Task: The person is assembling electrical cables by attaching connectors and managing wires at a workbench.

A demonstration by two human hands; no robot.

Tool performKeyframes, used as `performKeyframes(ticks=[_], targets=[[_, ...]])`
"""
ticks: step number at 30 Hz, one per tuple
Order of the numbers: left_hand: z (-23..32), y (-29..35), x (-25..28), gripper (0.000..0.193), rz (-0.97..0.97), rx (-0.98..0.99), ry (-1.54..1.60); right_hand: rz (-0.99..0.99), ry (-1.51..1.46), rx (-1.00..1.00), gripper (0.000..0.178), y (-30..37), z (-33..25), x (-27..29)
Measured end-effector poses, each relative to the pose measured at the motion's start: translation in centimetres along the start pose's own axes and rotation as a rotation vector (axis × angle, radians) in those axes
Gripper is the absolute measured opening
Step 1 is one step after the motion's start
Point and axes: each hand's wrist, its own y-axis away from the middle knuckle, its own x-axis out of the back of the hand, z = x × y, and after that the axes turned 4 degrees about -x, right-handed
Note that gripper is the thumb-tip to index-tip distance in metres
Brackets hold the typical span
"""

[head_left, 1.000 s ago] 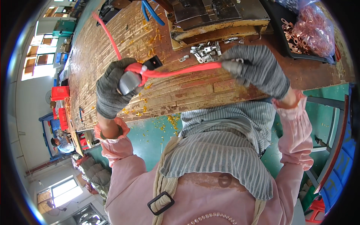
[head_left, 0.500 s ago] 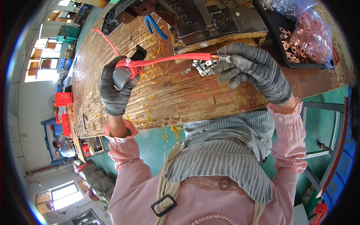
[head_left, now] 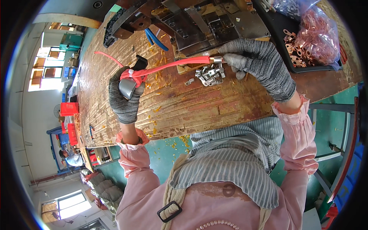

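Note:
Both hands wear grey knit gloves. My left hand (head_left: 124, 94) is closed round a bundled red cable (head_left: 176, 64) and a dark grey block-shaped part (head_left: 127, 87) attached to it; a white tie wraps the bundle. One length of the cable stretches right, its bare copper end inside a silver cable lug (head_left: 217, 59). My right hand (head_left: 257, 63) pinches the lug's far end between thumb and fingers. Just below it, a small heap of silver lugs (head_left: 211, 74) lies on the wooden table (head_left: 184, 105). A single lug (head_left: 189, 81) lies left of the heap.
A dark metal press (head_left: 207, 28) stands at the table's far side, blue tubes (head_left: 156, 40) beside it. At far right a black tray (head_left: 283, 55) holds copper lugs (head_left: 295, 51) and a plastic bag of them (head_left: 318, 38). Yellow scraps dot the table. Another person (head_left: 73, 158) is far left.
My right hand has drawn slightly up and away from the heap of lugs, uncovering more of it. The lug now shows more plainly on the cable end. My left hand still holds the bundle.

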Motion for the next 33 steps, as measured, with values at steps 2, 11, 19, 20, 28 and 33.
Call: performKeyframes(ticks=[2,11,19,20,28,33], targets=[[-0.1,-0.1,-0.3,0.057,0.019,-0.066,-0.037,-0.001,-0.06,-0.043,0.021,-0.2,0.0,0.3],[-1.2,-1.0,-1.2,0.057,0.097,-0.204,-0.207,-0.054,0.044,0.033,0.019,-2.3,0.5,1.9],[-3.6,-1.7,-2.0,0.056,0.207,-0.136,-0.001,-0.018,-0.05,-0.01,0.019,-5.2,0.9,2.0],[-3.7,-1.8,-2.1,0.055,0.213,-0.119,-0.011,-0.005,-0.05,0.019,0.018,-5.5,0.9,1.9],[-3.3,-2.1,-2.7,0.055,0.21,-0.203,-0.235,0.041,-0.01,-0.043,0.015,-7.0,1.1,2.4],[-3.3,-2.3,-3.2,0.055,0.236,-0.18,-0.128,0.097,-0.003,-0.041,0.014,-7.3,1.3,2.3]])
